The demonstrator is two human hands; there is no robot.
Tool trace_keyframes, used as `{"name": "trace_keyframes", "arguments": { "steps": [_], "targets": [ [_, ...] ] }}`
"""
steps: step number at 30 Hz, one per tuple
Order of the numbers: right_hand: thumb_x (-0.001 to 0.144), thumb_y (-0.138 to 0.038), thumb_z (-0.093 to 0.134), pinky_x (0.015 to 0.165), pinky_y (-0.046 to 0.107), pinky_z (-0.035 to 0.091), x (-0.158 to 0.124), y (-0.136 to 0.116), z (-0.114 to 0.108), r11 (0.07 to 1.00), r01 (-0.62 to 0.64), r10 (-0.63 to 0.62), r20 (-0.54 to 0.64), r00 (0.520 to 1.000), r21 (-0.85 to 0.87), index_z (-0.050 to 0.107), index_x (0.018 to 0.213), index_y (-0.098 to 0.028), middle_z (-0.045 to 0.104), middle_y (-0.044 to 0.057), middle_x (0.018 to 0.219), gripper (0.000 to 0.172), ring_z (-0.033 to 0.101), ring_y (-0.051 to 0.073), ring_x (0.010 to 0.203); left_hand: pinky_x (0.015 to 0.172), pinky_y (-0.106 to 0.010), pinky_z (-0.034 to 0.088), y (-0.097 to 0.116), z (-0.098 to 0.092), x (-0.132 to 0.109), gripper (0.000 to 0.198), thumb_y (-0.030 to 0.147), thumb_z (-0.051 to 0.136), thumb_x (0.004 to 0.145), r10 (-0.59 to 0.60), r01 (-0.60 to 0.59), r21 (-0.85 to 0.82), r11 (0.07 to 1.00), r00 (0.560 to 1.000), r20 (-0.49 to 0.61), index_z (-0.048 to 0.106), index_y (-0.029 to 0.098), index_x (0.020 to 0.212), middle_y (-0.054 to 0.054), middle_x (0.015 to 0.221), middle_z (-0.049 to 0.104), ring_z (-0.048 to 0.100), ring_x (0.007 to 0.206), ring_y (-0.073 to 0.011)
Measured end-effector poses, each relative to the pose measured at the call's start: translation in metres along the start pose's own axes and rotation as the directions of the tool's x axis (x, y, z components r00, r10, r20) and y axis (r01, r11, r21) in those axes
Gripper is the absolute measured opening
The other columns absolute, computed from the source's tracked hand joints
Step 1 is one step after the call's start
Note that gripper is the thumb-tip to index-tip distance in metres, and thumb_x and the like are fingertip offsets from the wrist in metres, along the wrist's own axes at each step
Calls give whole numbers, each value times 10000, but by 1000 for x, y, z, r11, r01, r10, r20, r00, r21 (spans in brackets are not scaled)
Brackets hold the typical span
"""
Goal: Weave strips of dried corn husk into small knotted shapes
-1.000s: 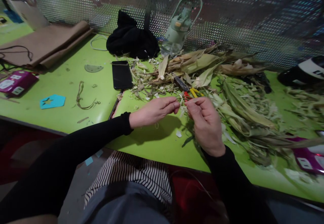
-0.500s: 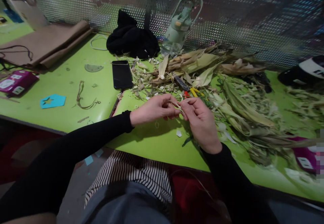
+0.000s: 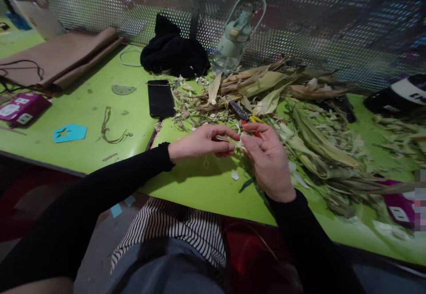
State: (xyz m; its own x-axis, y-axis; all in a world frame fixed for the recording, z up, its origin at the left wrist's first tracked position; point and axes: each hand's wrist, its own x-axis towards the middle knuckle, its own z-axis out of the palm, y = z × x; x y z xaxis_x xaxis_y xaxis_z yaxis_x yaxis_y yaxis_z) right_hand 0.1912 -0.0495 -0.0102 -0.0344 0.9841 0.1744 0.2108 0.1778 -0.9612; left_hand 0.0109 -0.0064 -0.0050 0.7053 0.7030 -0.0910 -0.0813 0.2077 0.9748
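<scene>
Over the front of the green table (image 3: 199,187), my left hand (image 3: 208,142) pinches a thin pale husk strip (image 3: 227,139) between thumb and fingers. My right hand (image 3: 268,158) is closed on the strip's other end, its fingertips close to those of my left hand. Just beyond the hands lie pliers or snips (image 3: 237,109) with red and yellow handles. Dried corn husks (image 3: 262,83) are heaped behind them, and more greenish husks (image 3: 319,143) lie to the right.
A black phone (image 3: 160,99), a black cloth (image 3: 175,52) and a green bottle (image 3: 233,41) stand or lie toward the back. On the left are a blue star-cut card (image 3: 69,133), a twisted fibre piece (image 3: 108,130), a purple box (image 3: 25,107) and brown paper (image 3: 63,56).
My hands have moved slightly apart, and more of the pale strip shows between them. My right hand has shifted a little to the right, with its index finger raised.
</scene>
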Motion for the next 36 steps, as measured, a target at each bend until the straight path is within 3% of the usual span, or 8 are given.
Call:
{"name": "trace_keyframes", "arguments": {
  "steps": [3,8,15,23,27,32,36],
  "targets": [
    [931,-438,616,487,293,322,-2,-3,2,999,18,-17,26,1000,-50,509,1129,-262,424,-89,525,286,351,123,474,647,-206,494,-2,2,-1,274,172,704,834,-2,2,17,1000,1000,22,628,92,1085,-1,759,679,627,646,-64],
    [926,-481,618,475,302,310,-4,-4,3,996,56,-54,26,998,-74,510,1128,-267,423,-75,545,313,370,134,490,589,-180,471,-5,8,-1,166,192,679,853,83,-79,55,995,992,-92,624,97,978,12,700,657,593,595,-50],
    [921,-520,607,462,298,355,-4,-5,4,993,83,-89,-73,993,-81,525,1081,-261,425,-60,578,315,390,123,478,606,-185,532,-5,16,-7,206,203,713,819,177,-179,-18,984,982,-72,582,118,954,12,744,666,641,612,-61],
    [909,-532,620,485,278,400,-7,-5,3,997,81,-81,-55,995,0,537,1050,-260,486,-44,662,318,443,113,520,590,-178,547,-5,19,-9,261,268,744,813,190,-191,0,982,978,-86,575,121,946,15,706,679,654,582,-66],
    [884,-514,664,511,262,395,-4,-4,1,996,84,-83,-50,995,14,538,1029,-254,507,-47,683,323,453,109,554,573,-182,526,-4,14,-7,253,285,692,863,181,-185,-17,983,973,-140,601,122,1034,-11,748,708,662,622,-79],
    [894,-503,651,544,260,391,-2,-9,-1,986,45,-38,48,998,-161,595,876,-220,543,-20,719,289,471,110,610,708,-214,526,0,4,-5,268,306,749,818,170,-183,-47,982,963,-209,636,138,994,-28,861,729,683,813,-106],
    [911,-450,643,489,255,316,-3,-12,-3,975,69,-78,-35,996,-212,593,838,-221,480,-39,642,245,385,101,544,827,-262,523,6,-3,-5,188,266,685,859,25,-43,-173,984,994,-102,656,146,1000,-54,926,753,705,917,-128]
  ]
}}
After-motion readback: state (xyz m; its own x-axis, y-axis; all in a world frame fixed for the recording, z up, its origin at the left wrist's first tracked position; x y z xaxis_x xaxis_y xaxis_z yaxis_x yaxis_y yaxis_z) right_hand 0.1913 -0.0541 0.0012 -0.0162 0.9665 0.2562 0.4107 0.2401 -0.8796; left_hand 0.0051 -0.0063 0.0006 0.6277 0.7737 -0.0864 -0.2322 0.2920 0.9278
